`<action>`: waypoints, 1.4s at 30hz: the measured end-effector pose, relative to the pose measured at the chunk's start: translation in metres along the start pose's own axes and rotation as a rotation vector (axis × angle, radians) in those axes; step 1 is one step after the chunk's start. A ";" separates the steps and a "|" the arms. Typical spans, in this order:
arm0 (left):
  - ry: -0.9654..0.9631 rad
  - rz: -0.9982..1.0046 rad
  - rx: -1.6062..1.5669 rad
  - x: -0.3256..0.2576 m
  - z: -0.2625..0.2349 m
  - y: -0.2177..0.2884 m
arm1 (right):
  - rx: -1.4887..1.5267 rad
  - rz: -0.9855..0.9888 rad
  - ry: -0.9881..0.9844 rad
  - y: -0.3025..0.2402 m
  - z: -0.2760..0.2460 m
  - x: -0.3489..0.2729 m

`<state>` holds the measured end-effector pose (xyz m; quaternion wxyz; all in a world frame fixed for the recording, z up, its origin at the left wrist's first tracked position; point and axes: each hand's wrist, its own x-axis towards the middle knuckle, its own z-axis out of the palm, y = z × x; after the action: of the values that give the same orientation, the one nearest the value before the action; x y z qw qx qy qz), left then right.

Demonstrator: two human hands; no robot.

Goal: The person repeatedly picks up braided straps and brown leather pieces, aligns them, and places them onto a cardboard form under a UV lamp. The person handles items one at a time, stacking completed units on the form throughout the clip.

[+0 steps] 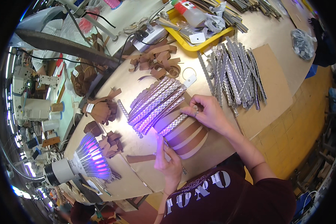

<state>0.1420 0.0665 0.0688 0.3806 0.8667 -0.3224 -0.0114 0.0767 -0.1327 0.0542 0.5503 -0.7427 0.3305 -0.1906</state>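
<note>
Several braided strips (pixel 155 106) lie side by side, prob. done; nearest brown straps (pixel 186 143) are bare, prob. left. On table (pixel 132 91), one silver strip (pixel 173 126) runs between R hand (pixel 210 112), pinching its end, & L hand (pixel 168 159) at the other, grip unclear.

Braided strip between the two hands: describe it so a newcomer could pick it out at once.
On the large tan table, find the left hand and right hand. Between them runs the silvery braided strip. Unlike the packed braided rows beyond, it lies alone against smooth brown bands.
</note>
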 end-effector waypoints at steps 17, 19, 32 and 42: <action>0.018 -0.067 -0.132 -0.002 0.004 0.001 | 0.208 0.089 0.021 0.012 0.018 -0.006; 0.019 -0.069 -0.134 -0.002 0.005 0.000 | 0.196 0.057 0.025 0.011 0.018 -0.007; 0.045 0.082 -0.127 -0.003 0.001 -0.006 | 0.038 -0.075 0.178 0.044 0.030 -0.003; 0.042 0.114 -0.120 -0.010 0.005 -0.011 | 0.465 0.108 -0.107 0.004 -0.027 -0.009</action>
<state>0.1386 0.0746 0.0555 0.4384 0.8226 -0.3619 0.0089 0.0518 -0.1457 0.0596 0.7325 -0.5865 0.2872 -0.1922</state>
